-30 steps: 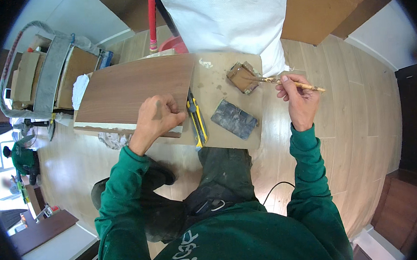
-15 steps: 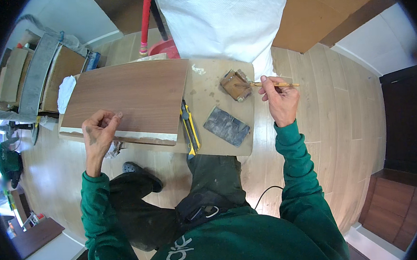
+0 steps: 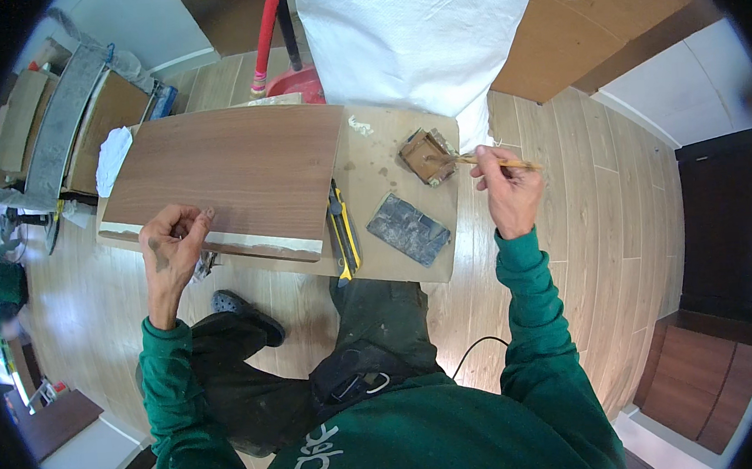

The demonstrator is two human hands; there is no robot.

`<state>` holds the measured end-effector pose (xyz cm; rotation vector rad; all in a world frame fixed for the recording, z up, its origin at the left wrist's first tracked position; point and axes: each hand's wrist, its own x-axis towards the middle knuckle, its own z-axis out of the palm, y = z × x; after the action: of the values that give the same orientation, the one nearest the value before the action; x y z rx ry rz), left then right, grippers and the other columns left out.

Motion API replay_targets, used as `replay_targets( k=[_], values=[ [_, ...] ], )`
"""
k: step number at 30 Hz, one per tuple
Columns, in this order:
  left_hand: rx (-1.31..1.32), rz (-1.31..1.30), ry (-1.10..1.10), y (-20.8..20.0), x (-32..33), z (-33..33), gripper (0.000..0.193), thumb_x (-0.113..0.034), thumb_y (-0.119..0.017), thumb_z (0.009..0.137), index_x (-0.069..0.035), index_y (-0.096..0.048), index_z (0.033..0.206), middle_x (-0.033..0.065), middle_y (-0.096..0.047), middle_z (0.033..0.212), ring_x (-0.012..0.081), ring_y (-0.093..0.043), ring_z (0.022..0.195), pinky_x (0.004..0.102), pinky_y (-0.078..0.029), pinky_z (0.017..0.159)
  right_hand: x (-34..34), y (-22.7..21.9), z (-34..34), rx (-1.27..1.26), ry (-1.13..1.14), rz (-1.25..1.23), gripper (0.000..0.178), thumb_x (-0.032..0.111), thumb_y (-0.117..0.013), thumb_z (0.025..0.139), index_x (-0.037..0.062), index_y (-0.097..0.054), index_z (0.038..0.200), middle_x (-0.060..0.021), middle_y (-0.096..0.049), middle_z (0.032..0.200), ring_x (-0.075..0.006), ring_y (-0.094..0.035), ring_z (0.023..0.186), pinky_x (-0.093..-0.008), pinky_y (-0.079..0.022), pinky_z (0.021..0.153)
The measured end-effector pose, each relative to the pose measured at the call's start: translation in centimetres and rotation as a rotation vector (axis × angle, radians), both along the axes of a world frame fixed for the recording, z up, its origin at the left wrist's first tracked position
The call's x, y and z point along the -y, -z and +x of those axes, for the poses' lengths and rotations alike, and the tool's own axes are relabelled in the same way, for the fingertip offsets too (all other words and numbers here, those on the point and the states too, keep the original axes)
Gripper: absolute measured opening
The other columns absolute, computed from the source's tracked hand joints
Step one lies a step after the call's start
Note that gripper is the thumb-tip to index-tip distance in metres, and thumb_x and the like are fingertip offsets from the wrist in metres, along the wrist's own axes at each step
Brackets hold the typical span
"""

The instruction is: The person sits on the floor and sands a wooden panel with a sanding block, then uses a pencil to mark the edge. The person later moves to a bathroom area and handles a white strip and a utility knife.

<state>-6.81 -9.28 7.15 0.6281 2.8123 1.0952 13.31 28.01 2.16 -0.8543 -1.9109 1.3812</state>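
Note:
My right hand grips a slim wooden-handled brush. The brush's tip reaches into a small square container with brown stuff inside and a crusted rim. My left hand is at the near edge of a brown wood-grain board, thumb and fingers drawn together; anything between them is hidden. A whitish strip runs along that edge. Right of the board lies a black-and-yellow utility knife, and beside it a dark, smeared, flat phone-like slab.
Board and tools rest on a stained tan work surface. Behind it stand a white sack, a red dustpan and a red pole. A cardboard sheet is at the far right. Another person appears at the far left.
The brush tip has shifted slightly to the right in the container, still held by my right hand. My left hand stays by the board's edge; the whole view has shifted a little.

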Motion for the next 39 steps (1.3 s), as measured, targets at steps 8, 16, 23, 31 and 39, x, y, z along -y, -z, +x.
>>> replay_targets(
  k=[8, 16, 23, 31, 39],
  values=[
    [-0.023, 0.042, 0.008, 0.3, 0.1, 0.4, 0.017, -0.013, -0.074, 0.084, 0.003, -0.068, 0.081, -0.0008, -0.056, 0.061, 0.0045, -0.045, 0.055, 0.0217, -0.036, 0.049, -0.1, -0.3, 3.3, 0.006, 0.053, -0.093, 0.026, 0.02, -0.067, 0.09, -0.0051, -0.069, 0.092, -0.0081, -0.065, 0.069, -0.0102, -0.057, 0.059, -0.0233, -0.046, 0.053],
    [-0.038, 0.03, 0.017, 0.4, -0.4, 0.9, 0.018, -0.013, -0.075, 0.08, 0.003, -0.068, 0.083, 0.0004, -0.056, 0.062, 0.0068, -0.047, 0.057, 0.0234, -0.038, 0.051, 0.2, 0.0, 4.2, -0.051, 0.015, -0.058, 0.021, 0.015, -0.067, 0.091, -0.0054, -0.068, 0.095, -0.0085, -0.066, 0.071, -0.0106, -0.057, 0.059, -0.0236, -0.047, 0.056],
    [-0.257, -0.101, 0.343, -0.3, -0.6, 1.2, 0.035, -0.013, -0.077, 0.07, 0.002, -0.066, 0.099, 0.0129, -0.065, 0.093, 0.025, -0.06, 0.085, 0.0348, -0.047, 0.074, 2.3, -0.7, 5.9, -0.18, 0.076, -0.342, 0.023, 0.019, -0.063, 0.092, -0.0039, -0.067, 0.095, -0.0112, -0.067, 0.073, -0.0132, -0.06, 0.058, -0.0236, -0.046, 0.055],
    [-0.154, -0.174, 0.425, 0.0, -1.2, 1.4, 0.042, -0.019, -0.08, 0.063, -0.001, -0.066, 0.098, 0.0145, -0.065, 0.093, 0.0316, -0.061, 0.089, 0.0398, -0.045, 0.081, 7.4, 3.4, 2.7, -0.194, -0.169, -0.876, 0.025, 0.022, -0.062, 0.092, -0.0022, -0.067, 0.095, -0.0125, -0.068, 0.073, -0.0155, -0.062, 0.056, -0.0252, -0.046, 0.052],
    [-0.188, -0.199, 0.416, 0.4, -0.9, 1.0, 0.042, -0.02, -0.08, 0.062, 0.0, -0.067, 0.097, 0.0144, -0.066, 0.097, 0.033, -0.062, 0.091, 0.0393, -0.045, 0.081, 7.8, 4.2, 1.6, -0.151, -0.147, -0.942, 0.027, 0.024, -0.062, 0.092, -0.0024, -0.066, 0.096, -0.0119, -0.068, 0.072, -0.0162, -0.06, 0.055, -0.0259, -0.045, 0.052]
  ],
)
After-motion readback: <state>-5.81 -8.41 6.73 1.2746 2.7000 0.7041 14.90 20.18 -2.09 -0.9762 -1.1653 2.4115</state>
